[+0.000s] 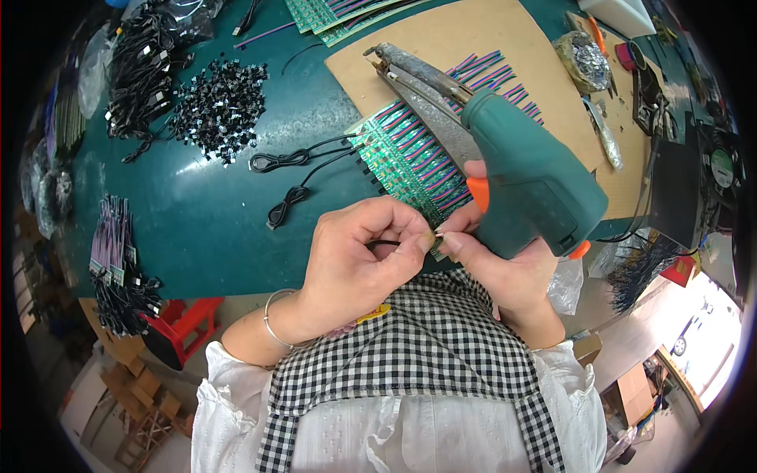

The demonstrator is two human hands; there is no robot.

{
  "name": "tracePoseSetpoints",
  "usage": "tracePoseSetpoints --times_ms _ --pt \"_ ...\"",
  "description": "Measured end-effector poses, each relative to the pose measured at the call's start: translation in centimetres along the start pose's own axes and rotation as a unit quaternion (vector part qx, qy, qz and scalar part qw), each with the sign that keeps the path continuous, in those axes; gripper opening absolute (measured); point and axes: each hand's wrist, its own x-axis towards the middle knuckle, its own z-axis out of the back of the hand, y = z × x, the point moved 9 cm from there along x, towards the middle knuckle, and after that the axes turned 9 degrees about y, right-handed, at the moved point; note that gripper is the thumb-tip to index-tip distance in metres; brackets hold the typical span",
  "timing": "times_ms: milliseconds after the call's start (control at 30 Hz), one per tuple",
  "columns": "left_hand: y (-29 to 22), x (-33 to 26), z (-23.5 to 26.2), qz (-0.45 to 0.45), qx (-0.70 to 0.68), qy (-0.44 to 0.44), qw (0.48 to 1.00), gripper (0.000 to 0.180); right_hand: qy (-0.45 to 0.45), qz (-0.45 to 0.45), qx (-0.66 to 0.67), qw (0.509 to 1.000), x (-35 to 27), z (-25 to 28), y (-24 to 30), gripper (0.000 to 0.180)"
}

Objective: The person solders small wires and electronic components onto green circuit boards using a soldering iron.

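Black-and-white checked cloth apron [410, 355] spanned the near middle. Leftward, on the dark green table [236, 244], lay a heap of small black connectors [221, 110], then two coiled black cables [300, 158]. The left hand [363, 244] pinched a thin black cable [384, 243] just beside a panel of green circuit boards [394, 154] with pink-and-blue wires. The right hand [505, 264] gripped a dark green glue gun [532, 154], thumb and forefinger nipped together at the cable's tip.
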Motion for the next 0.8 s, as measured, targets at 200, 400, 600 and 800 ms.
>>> tracePoseSetpoints --times_ms 200,400,600,800 --pt "-0.9 0.3 -0.5 -0.007 0.107 0.034 0.994 0.002 -0.027 -0.076 -0.025 0.996 -0.1 0.3 -0.7 0.005" --pt "-0.2 0.2 -0.2 0.002 0.067 0.033 0.997 0.005 0.02 -0.047 -0.069 0.996 -0.1 -0.2 -1.0 0.058" --pt "-0.4 0.1 0.1 -0.008 0.053 0.008 0.999 0.005 -0.036 -0.065 0.005 0.997 -0.1 0.1 -1.0 0.058" --pt "-0.5 -0.1 0.2 -0.019 0.061 -0.001 0.998 0.003 -0.041 -0.069 0.019 0.997 0.1 0.0 -1.1 0.058"
